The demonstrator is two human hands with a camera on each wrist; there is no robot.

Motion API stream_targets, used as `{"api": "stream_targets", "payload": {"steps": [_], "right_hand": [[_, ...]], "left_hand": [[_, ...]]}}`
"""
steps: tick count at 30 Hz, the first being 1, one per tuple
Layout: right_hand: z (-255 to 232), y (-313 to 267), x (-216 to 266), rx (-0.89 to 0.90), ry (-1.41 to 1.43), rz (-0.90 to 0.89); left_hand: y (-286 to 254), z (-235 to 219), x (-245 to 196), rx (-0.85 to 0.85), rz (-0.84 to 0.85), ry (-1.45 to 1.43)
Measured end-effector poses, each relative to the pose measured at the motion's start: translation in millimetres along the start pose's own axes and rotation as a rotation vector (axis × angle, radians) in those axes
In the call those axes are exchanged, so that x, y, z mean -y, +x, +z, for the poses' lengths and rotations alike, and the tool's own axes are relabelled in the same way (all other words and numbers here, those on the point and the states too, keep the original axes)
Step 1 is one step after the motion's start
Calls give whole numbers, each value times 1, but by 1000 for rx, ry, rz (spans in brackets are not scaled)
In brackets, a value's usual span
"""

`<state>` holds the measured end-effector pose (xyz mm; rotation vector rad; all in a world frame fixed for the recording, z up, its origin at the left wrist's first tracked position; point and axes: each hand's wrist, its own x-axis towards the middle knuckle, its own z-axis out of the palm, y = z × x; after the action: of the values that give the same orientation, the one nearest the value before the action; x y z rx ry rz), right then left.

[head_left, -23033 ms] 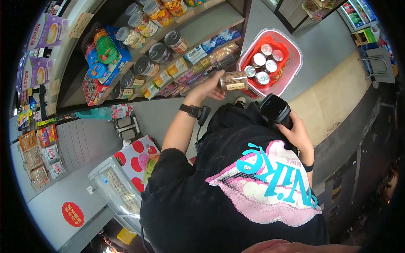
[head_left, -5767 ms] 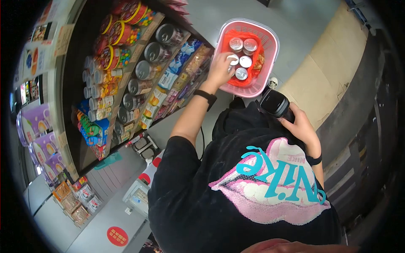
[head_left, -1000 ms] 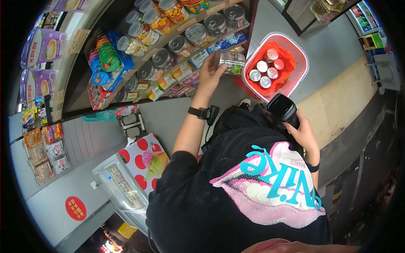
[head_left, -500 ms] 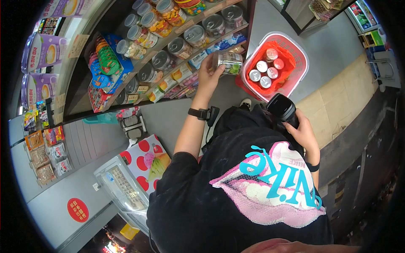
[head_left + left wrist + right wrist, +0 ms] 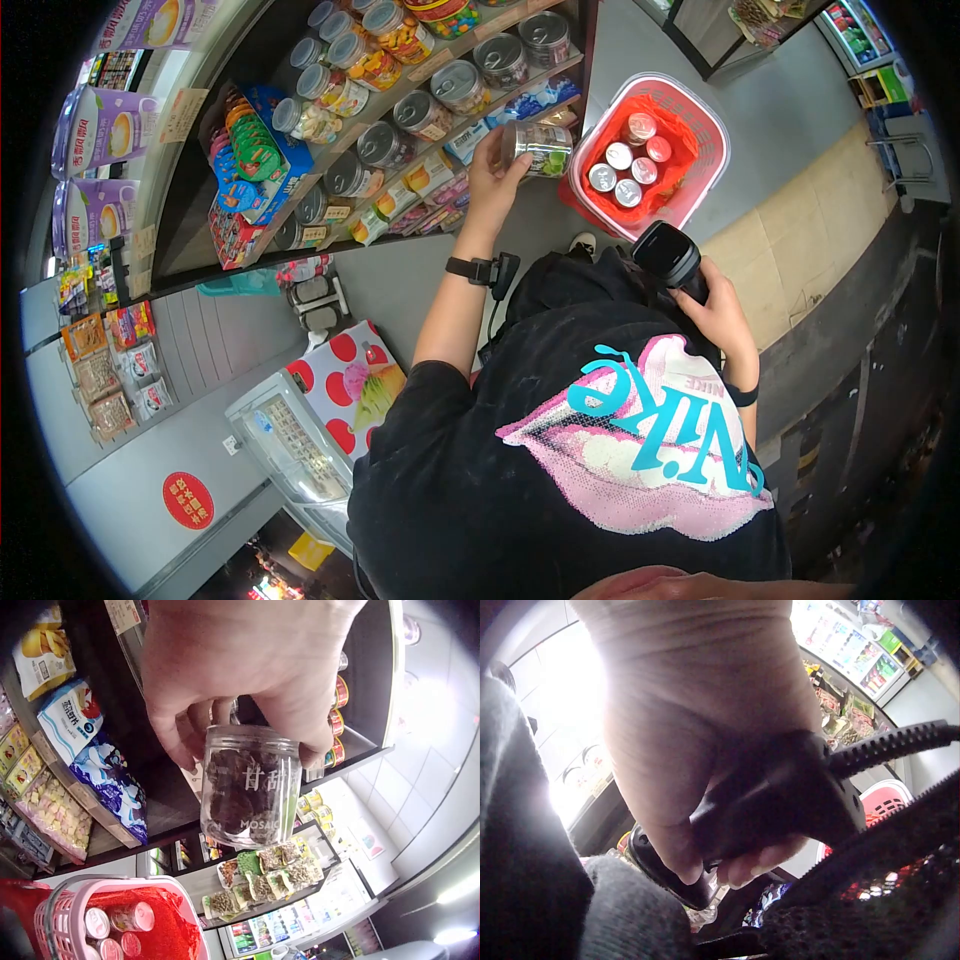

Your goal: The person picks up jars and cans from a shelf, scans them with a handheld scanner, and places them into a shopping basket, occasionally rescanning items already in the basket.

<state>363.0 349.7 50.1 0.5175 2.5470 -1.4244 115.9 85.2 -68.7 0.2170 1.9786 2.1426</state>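
Observation:
My left hand (image 5: 492,190) grips a clear plastic jar (image 5: 541,150) on its side, between the shelf and the pink basket. In the left wrist view the jar (image 5: 251,791) has dark contents, white printed characters and the word MOSAIC; the fingers wrap one end. My right hand (image 5: 718,312) holds a black handheld barcode scanner (image 5: 667,254) by its handle close to my body, its face up. In the right wrist view the thumb and fingers curl round the scanner (image 5: 765,802), and a ribbed cord leaves it. Several lidded jars (image 5: 619,155) stand in the basket (image 5: 722,170) on a red bag.
A wooden shelf (image 5: 425,72) at the left holds jars and snack packets (image 5: 430,172). Purple boxes (image 5: 105,130) stand at far left. A glass-topped freezer (image 5: 290,440) is at lower left. Beyond the basket lies grey floor (image 5: 640,50).
At 23 seconds ago the left hand held a jar of brown pieces; later it reached into the basket. Now it holds another jar beside it, nearly still over the last second. Right hand keeps the scanner.

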Motion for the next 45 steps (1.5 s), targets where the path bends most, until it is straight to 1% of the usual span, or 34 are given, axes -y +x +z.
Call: {"api": "stream_targets", "payload": {"steps": [3, 10, 12, 13, 15, 16, 17, 19, 20, 21, 23, 24, 28, 30, 31, 33, 35, 37, 38, 39, 41, 43, 45], "right_hand": [[0, 0, -2, -9, 8, -8], [0, -2, -4, -15, 9, -3], [0, -3, -4, -14, 9, -2], [1, -3, -5, -21, 10, -5], [1, -3, -5, -27, 11, -11], [1, -3, -5, -40, 21, 0], [1, -3, -5, -53, 31, 11], [2, -3, -6, -72, 29, 4], [2, -3, -7, -93, 27, -1], [2, -2, -8, -92, 26, -2], [2, -2, -11, -107, 53, -21], [2, -2, -11, -106, 53, -21], [1, -6, -14, -94, 28, -18], [2, -8, -17, -98, 18, -1], [2, -9, -18, -90, 21, 12], [2, -13, -18, -89, 25, 36], [1, -17, -18, -88, 30, 65], [-1, -23, -20, -116, 29, 90], [-3, -26, -21, -131, 27, 102], [-5, -29, -24, -142, 27, 111], [-7, -35, -32, -177, 8, 112], [-9, -40, -35, -177, 31, 162], [-10, -44, -41, -172, 56, 205]], "left_hand": [[2, 1, -2, 2, -22, -12], [2, 4, -5, 8, -7, 24], [-1, 7, -9, 60, -26, 69], [-2, 8, -11, 60, -26, 69], [-5, 12, -13, 260, 21, 231], [-8, 15, -11, 312, -6, 250], [-12, 20, -10, 309, -6, 250], [-21, 31, -11, 544, -7, 338], [-23, 37, -12, 601, 73, 469], [-24, 42, -12, 599, 73, 469], [-27, 54, -10, 706, 220, 661], [-26, 57, 9, 707, 270, 659], [-15, 69, 58, 719, 224, 698], [-6, 76, 82, 662, 237, 796], [-3, 80, 92, 672, 237, 794], [4, 88, 112, 560, 200, 857], [11, 94, 130, 572, 195, 896], [17, 102, 140, 581, 66, 1006], [19, 105, 151, 575, 93, 1056], [20, 109, 153, 588, 99, 1051], [23, 113, 156, 616, -11, 1202], [25, 115, 164, 614, -3, 1230], [28, 118, 170, 615, 7, 1322]]}}
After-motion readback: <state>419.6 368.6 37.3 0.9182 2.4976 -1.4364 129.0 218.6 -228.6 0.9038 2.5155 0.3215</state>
